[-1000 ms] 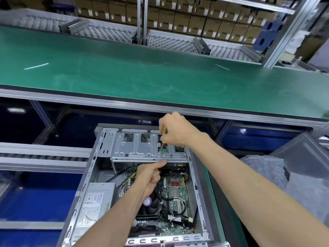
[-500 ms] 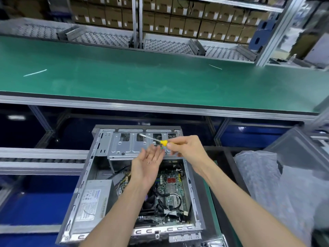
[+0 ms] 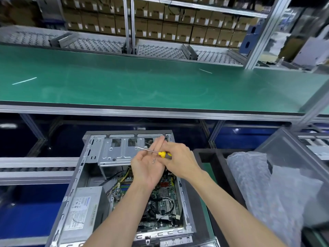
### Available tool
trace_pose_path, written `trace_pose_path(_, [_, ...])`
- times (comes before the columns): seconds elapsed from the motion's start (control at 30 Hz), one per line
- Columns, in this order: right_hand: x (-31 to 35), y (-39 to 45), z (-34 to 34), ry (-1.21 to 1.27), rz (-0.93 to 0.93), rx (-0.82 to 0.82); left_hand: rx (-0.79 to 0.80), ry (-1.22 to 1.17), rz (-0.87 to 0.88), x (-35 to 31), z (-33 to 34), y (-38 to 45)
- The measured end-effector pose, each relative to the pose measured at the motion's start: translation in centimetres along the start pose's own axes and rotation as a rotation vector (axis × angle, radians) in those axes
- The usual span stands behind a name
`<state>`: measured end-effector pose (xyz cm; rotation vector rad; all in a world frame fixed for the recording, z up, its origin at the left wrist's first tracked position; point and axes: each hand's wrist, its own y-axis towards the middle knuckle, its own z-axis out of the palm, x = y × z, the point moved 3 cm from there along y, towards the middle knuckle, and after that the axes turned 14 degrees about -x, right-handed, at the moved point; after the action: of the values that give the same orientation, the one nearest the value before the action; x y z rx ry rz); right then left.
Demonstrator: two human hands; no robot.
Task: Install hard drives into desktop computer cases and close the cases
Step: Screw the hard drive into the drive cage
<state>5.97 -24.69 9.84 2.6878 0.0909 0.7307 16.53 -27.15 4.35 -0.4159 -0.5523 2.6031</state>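
Steel case: an open desktop computer case (image 3: 85, 189) lies on its side below the green workbench (image 3: 160, 86), its side panel off and not in view; closing is some way off.
Drive cage: the silver drive cage (image 3: 115, 150) spans the far end of the case; whether a hard drive already sits inside cannot be told, since the hands cover its right half.
Board and supply: motherboard (image 3: 163, 198) and grey power supply (image 3: 83, 214) lie exposed beneath the forearms.
Left hand: the left hand (image 3: 147, 166) is held palm up over the case, fingers straight and relaxed, cradling small screws (image 3: 154, 160) in the hollow of the palm.
Right hand: the right hand (image 3: 179, 159) curls round the handle of a yellow-handled screwdriver (image 3: 164, 154), its shaft pointing left across the left fingers, tip near the cage.
Step in hand: apparently picking a screw from the palm to fix the drive.
Doing it well: keep the palm level so nothing rolls into the motherboard, seat one screw squarely on the tip, then carry it straight to the cage hole.
Hard to make out: the screws are tiny, so their count is uncertain; the right fingertips are hidden behind the left hand; the clear plastic wrap (image 3: 267, 193) at right conceals whatever it covers.
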Motion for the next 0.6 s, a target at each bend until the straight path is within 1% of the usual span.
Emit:
trace_pose_path(0.17, [-0.5,0.2,0.3,-0.126,-0.015,0.033,0.015,-0.058,-0.022,-0.2,0.5,0.4])
trace_pose_path(0.23, [-0.6,0.3,0.4,-0.101,0.014,0.025,0.015,-0.038,-0.022,-0.3,0.4,0.4])
trace_pose_path(0.3, [-0.6,0.6,0.4,0.023,0.122,-0.002,-0.008,0.02,-0.003,-0.2,0.3,0.5])
trace_pose_path(0.4, [-0.5,1.1,0.3,0.24,0.287,-0.067,-0.085,0.229,0.082,0.3,-0.4,0.5])
trace_pose_path(0.47, [-0.7,1.3,0.2,0.3,0.325,-0.099,-0.097,0.312,0.133,0.5,-0.5,0.7])
trace_pose_path(0.6, [-1.3,1.2,-0.1,0.384,0.336,-0.163,-0.103,0.286,0.157,0.6,-0.2,1.3])
